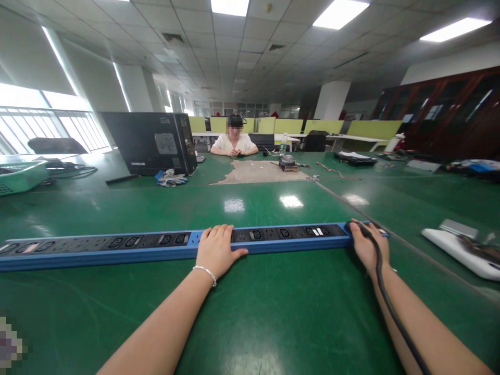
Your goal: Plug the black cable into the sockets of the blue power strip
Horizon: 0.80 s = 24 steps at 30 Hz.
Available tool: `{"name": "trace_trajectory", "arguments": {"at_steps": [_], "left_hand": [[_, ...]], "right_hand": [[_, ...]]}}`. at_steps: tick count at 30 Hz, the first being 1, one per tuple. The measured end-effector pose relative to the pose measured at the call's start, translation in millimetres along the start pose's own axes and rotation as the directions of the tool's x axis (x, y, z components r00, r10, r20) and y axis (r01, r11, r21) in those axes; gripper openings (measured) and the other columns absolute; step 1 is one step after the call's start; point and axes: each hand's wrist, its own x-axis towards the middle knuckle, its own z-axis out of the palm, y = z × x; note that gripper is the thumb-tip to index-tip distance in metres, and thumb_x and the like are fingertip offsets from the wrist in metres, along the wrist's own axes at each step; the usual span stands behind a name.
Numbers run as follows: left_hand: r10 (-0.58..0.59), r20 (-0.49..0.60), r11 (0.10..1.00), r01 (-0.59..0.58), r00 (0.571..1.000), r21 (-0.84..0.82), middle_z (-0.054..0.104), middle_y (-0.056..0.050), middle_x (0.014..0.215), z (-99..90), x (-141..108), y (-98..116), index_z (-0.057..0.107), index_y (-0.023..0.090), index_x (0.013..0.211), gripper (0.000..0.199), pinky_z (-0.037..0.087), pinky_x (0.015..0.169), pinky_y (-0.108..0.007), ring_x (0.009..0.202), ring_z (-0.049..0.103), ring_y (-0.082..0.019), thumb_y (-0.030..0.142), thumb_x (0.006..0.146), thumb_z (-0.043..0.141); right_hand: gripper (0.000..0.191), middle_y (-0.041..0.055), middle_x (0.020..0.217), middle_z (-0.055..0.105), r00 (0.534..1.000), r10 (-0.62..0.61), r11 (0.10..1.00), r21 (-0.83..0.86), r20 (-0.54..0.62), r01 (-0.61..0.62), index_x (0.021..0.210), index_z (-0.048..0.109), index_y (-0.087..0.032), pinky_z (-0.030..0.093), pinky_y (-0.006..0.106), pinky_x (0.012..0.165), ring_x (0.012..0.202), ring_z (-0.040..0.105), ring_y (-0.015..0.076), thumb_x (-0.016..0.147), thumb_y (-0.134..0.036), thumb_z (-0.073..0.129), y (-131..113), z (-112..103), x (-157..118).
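Power strip (156, 245) being steadied on green surface (273, 312), left hand (216, 250) flat across middle, right hand (367, 245) gripping cable (386, 297) end; likely needing repositioning together.

Ahead of you: a dark computer case (150, 141) on the green table (273, 312), work gloves (171, 178) beside it. A seated person (234, 141) faces you. White device (461, 251) lies at your right.

Bare forearms; beaded bracelet (205, 272) on left wrist.
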Motion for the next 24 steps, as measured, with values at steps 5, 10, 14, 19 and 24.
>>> {"name": "trace_trajectory", "arguments": {"at_steps": [5,10,14,19,24], "left_hand": [[-0.002,-0.001,1.0,0.002,1.0,-0.005,0.058,-0.012,0.119,0.5,0,0,0.05,0.017,0.119,0.065,0.032,0.098,-0.044,0.112,0.05,-0.028,0.061,0.071,0.055],[-0.004,0.009,1.0,0.003,1.0,0.009,0.058,-0.012,0.119,-1.3,1,1,0.05,0.016,0.12,0.066,0.032,0.098,-0.044,0.112,0.049,-0.028,0.061,0.072,0.054],[-0.005,0.018,1.0,0.005,1.0,0.019,0.058,-0.012,0.119,-2.9,0,1,0.049,0.017,0.12,0.065,0.032,0.099,-0.044,0.113,0.049,-0.027,0.061,0.073,0.053],[-0.01,0.026,1.0,0.01,1.0,0.012,0.058,-0.012,0.12,-2.5,1,1,0.049,0.018,0.12,0.065,0.032,0.099,-0.044,0.113,0.049,-0.028,0.061,0.072,0.053],[-0.012,0.028,1.0,0.011,1.0,0.017,0.057,-0.013,0.12,-2.3,1,1,0.049,0.016,0.12,0.066,0.032,0.099,-0.044,0.114,0.049,-0.028,0.062,0.072,0.052]], "right_hand": [[0.044,0.0075,0.091,0.068,0.956,0.143,0.954,0.294,-0.257,-0.064,0.096,0.068,-0.016,0.046,0.039,0.086,0.091,0.062,0.0221,0.084,-0.048,0.04,-33,-17,2],[0.04,0.0061,0.093,0.069,0.997,0.067,0.968,0.245,-0.045,-0.054,0.099,0.068,-0.019,0.045,0.038,0.087,0.089,0.062,0.0221,0.078,-0.048,0.05,-44,-13,-3],[0.038,0.0048,0.097,0.069,0.997,0.045,0.988,0.147,0.063,-0.054,0.099,0.068,-0.024,0.043,0.04,0.089,0.092,0.062,0.0232,0.079,-0.049,0.047,-39,-6,-5],[0.036,0.0029,0.097,0.069,0.996,-0.035,0.994,0.109,0.083,0.026,0.098,0.067,-0.026,0.044,0.039,0.086,0.09,0.062,0.0223,0.08,-0.049,0.045,-38,-8,-2],[0.035,0.0032,0.094,0.069,0.976,-0.11,0.993,0.057,0.189,0.101,0.096,0.068,-0.026,0.047,0.035,0.081,0.087,0.063,0.0221,0.079,-0.047,0.045,-38,-7,-3]]}}
